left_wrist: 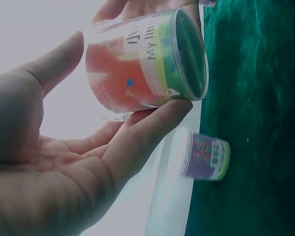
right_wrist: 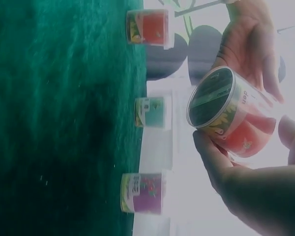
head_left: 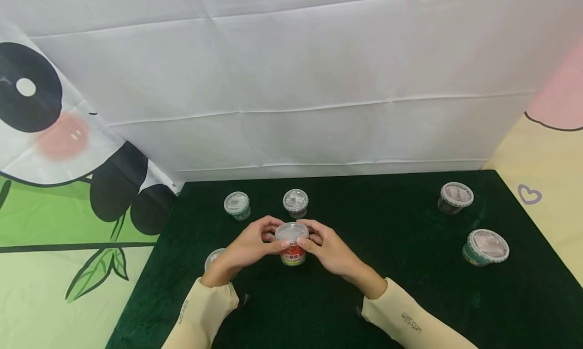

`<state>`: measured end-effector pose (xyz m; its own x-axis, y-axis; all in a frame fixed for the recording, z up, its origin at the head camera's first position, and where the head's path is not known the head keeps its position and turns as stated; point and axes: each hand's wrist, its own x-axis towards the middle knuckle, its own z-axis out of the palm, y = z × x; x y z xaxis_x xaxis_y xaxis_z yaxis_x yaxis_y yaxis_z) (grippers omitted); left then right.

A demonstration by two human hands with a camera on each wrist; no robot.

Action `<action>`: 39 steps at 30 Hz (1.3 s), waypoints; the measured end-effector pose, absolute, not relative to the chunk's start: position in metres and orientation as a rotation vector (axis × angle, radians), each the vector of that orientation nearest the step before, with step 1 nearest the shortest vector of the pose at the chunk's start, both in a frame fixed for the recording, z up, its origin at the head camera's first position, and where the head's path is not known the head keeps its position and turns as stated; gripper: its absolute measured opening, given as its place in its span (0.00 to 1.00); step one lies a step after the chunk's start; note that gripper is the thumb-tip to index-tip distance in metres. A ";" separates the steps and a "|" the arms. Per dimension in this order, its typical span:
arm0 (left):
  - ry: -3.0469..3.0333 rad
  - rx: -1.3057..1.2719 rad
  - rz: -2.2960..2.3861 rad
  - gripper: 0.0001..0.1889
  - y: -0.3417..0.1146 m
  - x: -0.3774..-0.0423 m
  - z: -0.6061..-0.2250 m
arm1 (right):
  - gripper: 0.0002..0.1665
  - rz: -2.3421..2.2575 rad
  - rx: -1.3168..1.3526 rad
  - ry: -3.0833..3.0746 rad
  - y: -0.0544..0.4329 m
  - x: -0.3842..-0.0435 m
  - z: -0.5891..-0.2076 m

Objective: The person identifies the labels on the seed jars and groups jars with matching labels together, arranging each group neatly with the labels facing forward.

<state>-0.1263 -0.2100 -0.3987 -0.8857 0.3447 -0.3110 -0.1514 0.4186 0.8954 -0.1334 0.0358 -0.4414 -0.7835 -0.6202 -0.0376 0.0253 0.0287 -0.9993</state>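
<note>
While raised slightly off the dark green felt surface, was clasped from both sides: a small clear plastic cup with a red label and clear lid, near the middle. Gripped on one wall by the curled fingers of the left hand, on the other by the right hand, fingertips up at the lid rim, likely for steadiness. Tilted, with the base shown to both wrist cameras. Just behind, apart: a green-labelled lidded cup and a purple-labelled lidded cup. Half hidden by the left wrist: another lidded cup. Open room rightward, up to two lidded tubs near the right edge.
</note>
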 end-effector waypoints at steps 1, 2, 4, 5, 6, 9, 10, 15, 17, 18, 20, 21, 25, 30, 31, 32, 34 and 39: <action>2.223 0.160 1.467 0.28 -0.213 -0.126 -0.398 | 0.34 -1.808 -0.601 1.837 0.033 -0.133 -0.442; 2.226 0.162 1.456 0.28 -0.216 -0.126 -0.397 | 0.34 -1.806 -0.605 1.837 0.030 -0.133 -0.442; 2.228 0.167 1.435 0.28 -0.222 -0.125 -0.396 | 0.34 -1.806 -0.606 1.827 0.024 -0.133 -0.443; 2.219 0.178 1.434 0.27 -0.225 -0.125 -0.396 | 0.34 -1.805 -0.611 1.829 0.021 -0.132 -0.443; 2.211 0.184 1.435 0.27 -0.227 -0.125 -0.396 | 0.34 -1.806 -0.619 1.826 0.018 -0.132 -0.444; 2.194 0.179 1.421 0.27 -0.234 -0.123 -0.398 | 0.33 -1.799 -0.626 1.828 0.012 -0.130 -0.447; 2.193 0.178 1.414 0.27 -0.236 -0.123 -0.399 | 0.33 -1.796 -0.627 1.833 0.010 -0.129 -0.449; 2.236 0.205 1.351 0.26 -0.246 -0.119 -0.401 | 0.31 -1.786 -0.658 1.849 -0.002 -0.127 -0.456; 2.254 0.214 1.326 0.26 -0.251 -0.118 -0.400 | 0.31 -1.777 -0.668 1.852 -0.008 -0.126 -0.458; 2.264 0.217 1.310 0.27 -0.254 -0.117 -0.400 | 0.32 -1.774 -0.673 1.850 -0.011 -0.126 -0.459; 2.284 0.223 1.277 0.27 -0.259 -0.117 -0.399 | 0.33 -1.771 -0.671 1.839 -0.017 -0.125 -0.462; 2.288 0.217 1.266 0.27 -0.262 -0.117 -0.399 | 0.33 -1.772 -0.671 1.833 -0.020 -0.125 -0.462; 2.308 0.254 1.209 0.29 -0.270 -0.116 -0.398 | 0.35 -1.770 -0.675 1.824 -0.030 -0.123 -0.465; 2.326 0.297 1.126 0.31 -0.276 -0.115 -0.399 | 0.35 -1.725 -0.691 1.876 -0.040 -0.120 -0.470; 2.331 0.298 1.109 0.32 -0.276 -0.115 -0.400 | 0.35 -1.718 -0.693 1.883 -0.041 -0.119 -0.470; 2.333 0.293 1.095 0.32 -0.276 -0.115 -0.400 | 0.35 -1.713 -0.695 1.890 -0.043 -0.119 -0.471; 2.336 0.273 1.073 0.33 -0.277 -0.115 -0.400 | 0.35 -1.708 -0.697 1.892 -0.045 -0.119 -0.472; 2.346 0.267 1.024 0.34 -0.278 -0.115 -0.398 | 0.36 -1.697 -0.691 1.892 -0.050 -0.120 -0.473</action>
